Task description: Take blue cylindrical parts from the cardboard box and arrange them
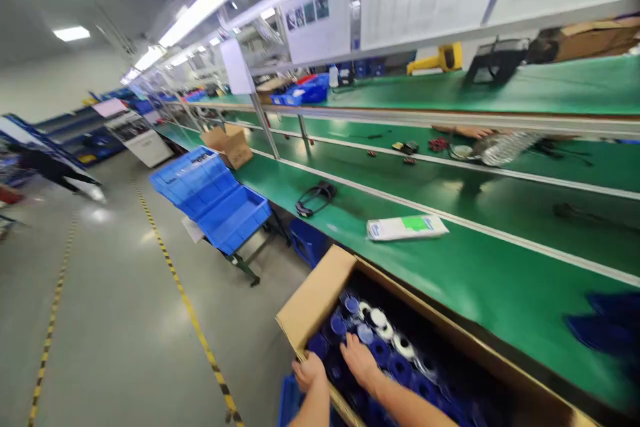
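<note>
An open cardboard box (315,297) stands beside the green workbench (475,273), packed with several blue cylindrical parts (373,350), some with white tops. My left hand (309,371) grips the box's near edge. My right hand (357,358) reaches into the box with its fingers resting on the blue parts. Whether it has hold of one is hidden by the hand itself.
A white packet with a green label (406,227) and a black cable (315,199) lie on the bench. Blue bins (215,197) sit on a stand by the aisle, beside a small open carton (229,145). Another person's hand (463,131) rests across the bench. Yellow-black floor tape (190,310) marks the aisle.
</note>
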Tool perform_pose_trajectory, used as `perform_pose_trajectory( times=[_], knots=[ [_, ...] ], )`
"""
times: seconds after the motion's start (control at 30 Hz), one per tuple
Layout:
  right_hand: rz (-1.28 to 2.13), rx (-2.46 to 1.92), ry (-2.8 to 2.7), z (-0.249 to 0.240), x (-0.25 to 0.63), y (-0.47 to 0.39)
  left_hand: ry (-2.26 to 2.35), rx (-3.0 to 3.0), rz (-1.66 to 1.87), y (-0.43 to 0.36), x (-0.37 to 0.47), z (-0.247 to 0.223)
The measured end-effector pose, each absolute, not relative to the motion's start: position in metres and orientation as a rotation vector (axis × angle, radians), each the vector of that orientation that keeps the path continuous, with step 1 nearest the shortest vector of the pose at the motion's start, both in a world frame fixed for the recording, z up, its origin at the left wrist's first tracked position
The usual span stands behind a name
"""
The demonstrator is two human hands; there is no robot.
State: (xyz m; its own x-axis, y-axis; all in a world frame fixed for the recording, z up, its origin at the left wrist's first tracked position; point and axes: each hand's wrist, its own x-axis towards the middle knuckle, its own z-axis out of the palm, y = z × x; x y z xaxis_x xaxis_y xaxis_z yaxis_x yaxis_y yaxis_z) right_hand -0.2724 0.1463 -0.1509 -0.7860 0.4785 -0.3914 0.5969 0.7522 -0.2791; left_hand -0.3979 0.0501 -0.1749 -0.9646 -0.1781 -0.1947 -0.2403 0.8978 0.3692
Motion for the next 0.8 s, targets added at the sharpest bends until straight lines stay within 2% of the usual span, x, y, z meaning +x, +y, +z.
perform_pose_trajectory(
  times=[0.13, 0.3, 0.57, 0.8],
  knots=[
    [-0.603, 0.675, 2.6, -0.161, -0.266, 0.156, 2.779, -0.454, 0.458, 0.043, -0.382, -0.196],
    [-0.638, 0.574, 2.578, -0.163, -0.271, 0.159, 2.771, -0.485, 0.481, 0.049, -0.387, -0.198],
    [-0.751, 0.723, 2.571, -0.154, -0.24, 0.189, 2.749, -0.466, 0.508, 0.051, -0.383, -0.184],
    [-0.59, 0.859, 2.621, -0.147, -0.233, 0.221, 2.733, -0.494, 0.519, 0.052, -0.386, -0.182]
  ],
)
